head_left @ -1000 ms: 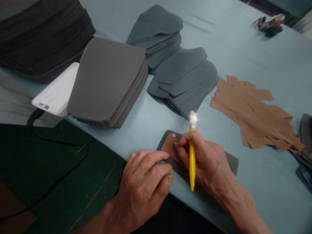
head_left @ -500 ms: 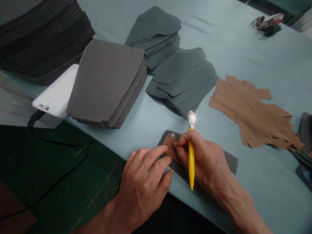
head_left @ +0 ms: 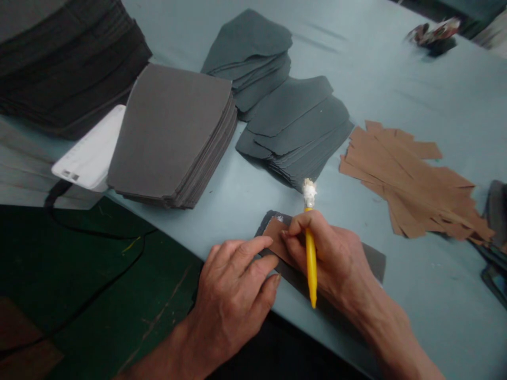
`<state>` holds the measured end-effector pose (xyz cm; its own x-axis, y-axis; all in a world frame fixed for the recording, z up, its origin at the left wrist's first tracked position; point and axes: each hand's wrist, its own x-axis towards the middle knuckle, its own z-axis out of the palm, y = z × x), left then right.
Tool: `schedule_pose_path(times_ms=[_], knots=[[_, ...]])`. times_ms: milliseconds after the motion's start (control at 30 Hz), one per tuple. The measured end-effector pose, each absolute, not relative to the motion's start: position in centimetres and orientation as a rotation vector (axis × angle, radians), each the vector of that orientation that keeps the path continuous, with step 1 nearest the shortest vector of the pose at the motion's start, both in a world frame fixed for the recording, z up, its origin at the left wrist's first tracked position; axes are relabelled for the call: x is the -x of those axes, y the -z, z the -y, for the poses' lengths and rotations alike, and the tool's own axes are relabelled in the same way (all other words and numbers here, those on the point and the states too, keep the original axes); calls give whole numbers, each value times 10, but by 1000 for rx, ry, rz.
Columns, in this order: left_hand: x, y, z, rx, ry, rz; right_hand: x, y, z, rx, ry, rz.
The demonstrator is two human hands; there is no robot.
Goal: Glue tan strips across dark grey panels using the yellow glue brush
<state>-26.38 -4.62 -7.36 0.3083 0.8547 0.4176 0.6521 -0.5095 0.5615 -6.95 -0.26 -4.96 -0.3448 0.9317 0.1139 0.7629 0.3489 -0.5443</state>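
My right hand (head_left: pixel 336 258) is closed round a yellow-handled brush (head_left: pixel 311 264), its white-crusted tip pointing away from me and its tail end toward me. Beneath that hand lies a brown strip (head_left: pixel 278 238) on top of a dark grey piece (head_left: pixel 374 261) at the table's front edge. A white smear shows at the far end of the strip. My left hand (head_left: pixel 237 287) rests beside it, fingers apart, with the index fingertip touching the strip's left edge. Much of the strip and the grey piece is hidden by my right hand.
A thick stack of grey-brown panels (head_left: pixel 170 132) stands left, against a white power bank (head_left: pixel 89 153) with a black cable. Behind are dark folded pieces (head_left: pixel 71 63). Fanned grey-green pieces (head_left: pixel 297 121) lie mid-table; brown strips (head_left: pixel 412 179) are heaped right, near dark scissors (head_left: pixel 493 277).
Hardly anything differs. The whole view has shifted very slightly; both hands and the brush keep the same places over the strip.
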Motion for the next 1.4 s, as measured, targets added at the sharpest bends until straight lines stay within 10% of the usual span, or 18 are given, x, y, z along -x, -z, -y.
schedule_pose_path(times_ms=[1400], knots=[[264, 77, 49, -2326, -944, -1364, 72, 52, 3, 1416, -376, 2231]])
